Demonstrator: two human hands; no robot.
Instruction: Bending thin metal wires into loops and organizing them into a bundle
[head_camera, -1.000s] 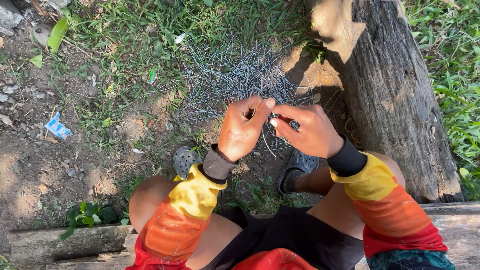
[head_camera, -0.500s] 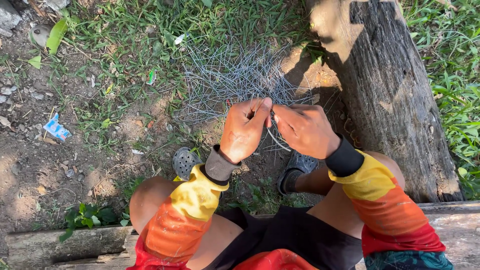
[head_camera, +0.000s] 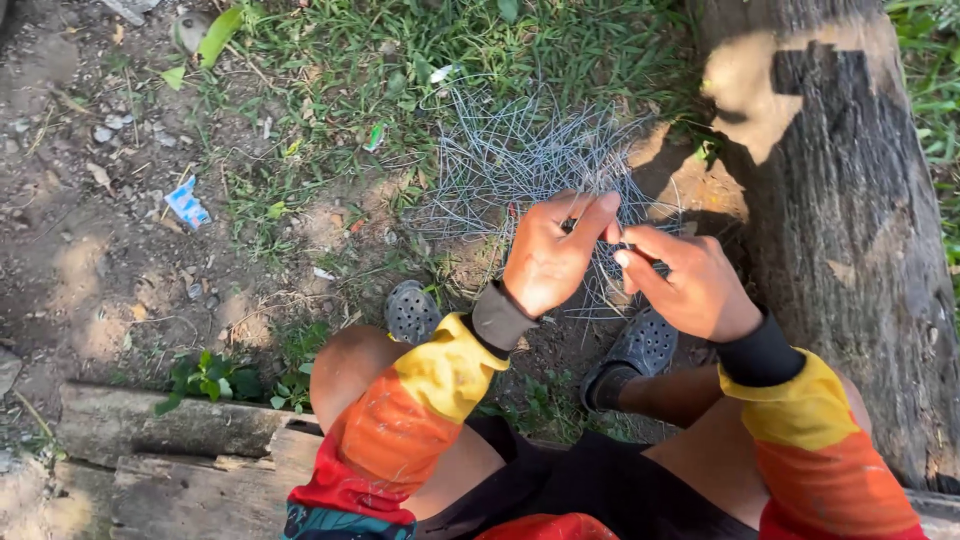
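My left hand (head_camera: 552, 255) and my right hand (head_camera: 683, 282) meet in front of me, fingertips pinched together on a thin grey wire piece (head_camera: 625, 246). Below and beyond the hands, a tangled pile of thin grey wire pieces (head_camera: 520, 160) lies on the grass and dirt. I am sitting with bare knees apart, in orange and yellow sleeves, dark clogs on my feet (head_camera: 413, 311).
A thick tree trunk (head_camera: 850, 220) rises at the right. A worn wooden plank (head_camera: 180, 450) runs under me at the lower left. Dirt ground with small stones, a blue-white wrapper (head_camera: 186, 203) and leaves lies to the left.
Both hands have stayed together on the wire, fingers shifting slightly as they work it. The left fingers now stretch out over the right fingertips.
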